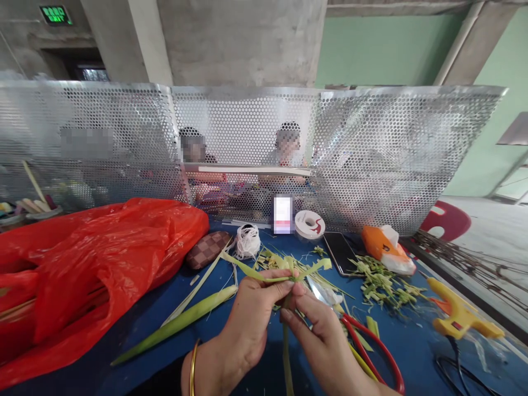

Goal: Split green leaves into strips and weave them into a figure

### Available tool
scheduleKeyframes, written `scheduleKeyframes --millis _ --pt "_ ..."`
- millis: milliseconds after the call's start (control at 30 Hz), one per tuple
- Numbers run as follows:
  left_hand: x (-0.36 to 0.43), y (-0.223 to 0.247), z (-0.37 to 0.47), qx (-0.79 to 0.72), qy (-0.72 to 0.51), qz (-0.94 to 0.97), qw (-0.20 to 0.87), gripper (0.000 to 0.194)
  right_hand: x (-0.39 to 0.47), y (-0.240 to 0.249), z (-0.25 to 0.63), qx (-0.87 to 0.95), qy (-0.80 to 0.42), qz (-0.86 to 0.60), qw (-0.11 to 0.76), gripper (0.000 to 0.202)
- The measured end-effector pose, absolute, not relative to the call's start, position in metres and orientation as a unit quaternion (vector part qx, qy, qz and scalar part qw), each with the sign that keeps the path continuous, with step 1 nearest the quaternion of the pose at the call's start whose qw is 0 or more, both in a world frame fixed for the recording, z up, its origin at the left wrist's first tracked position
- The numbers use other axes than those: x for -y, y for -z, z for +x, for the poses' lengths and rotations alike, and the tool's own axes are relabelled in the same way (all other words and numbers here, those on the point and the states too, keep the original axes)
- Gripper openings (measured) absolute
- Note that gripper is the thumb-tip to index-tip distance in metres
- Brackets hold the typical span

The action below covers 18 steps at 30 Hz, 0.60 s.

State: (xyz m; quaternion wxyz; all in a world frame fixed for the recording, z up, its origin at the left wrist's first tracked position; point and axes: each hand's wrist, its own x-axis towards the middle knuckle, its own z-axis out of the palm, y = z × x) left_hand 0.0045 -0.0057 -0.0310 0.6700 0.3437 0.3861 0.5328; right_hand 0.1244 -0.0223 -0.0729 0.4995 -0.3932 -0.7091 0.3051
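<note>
Pale green leaf strips cross between my fingertips, with ends sticking out to both sides and one hanging down. My left hand, with a gold bangle at its wrist, pinches them from the left. Close against it, my right hand grips the same strips from the right. The fingers hide how the strips are joined. Red-handled scissors lie under and beside my right hand, blades pointing away. A long green leaf rests on the blue table to the left of my left hand.
A red plastic bag covers the left side. Further back sit a checked pouch, white string, a ribbon spool, a phone and tissues. Leaf scraps and a yellow glue gun lie right. A perforated screen stands behind; people sit beyond.
</note>
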Motion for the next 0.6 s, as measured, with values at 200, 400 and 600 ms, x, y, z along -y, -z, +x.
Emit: scheduleKeyframes --millis 200,400,600 --pt "0.004 0.029 0.004 -0.371 -0.526 0.353 0.679 0.016 0.020 0.070 0.124 0.708 -0.325 -0.385 0.496 0.019" --pt "0.006 0.029 0.002 -0.372 -0.506 0.366 0.687 0.020 0.015 0.076 0.125 0.675 -0.381 -0.398 0.490 0.016" --pt "0.007 0.031 0.004 -0.385 -0.508 0.353 0.686 0.022 0.017 0.081 0.121 0.675 -0.365 -0.391 0.508 0.016"
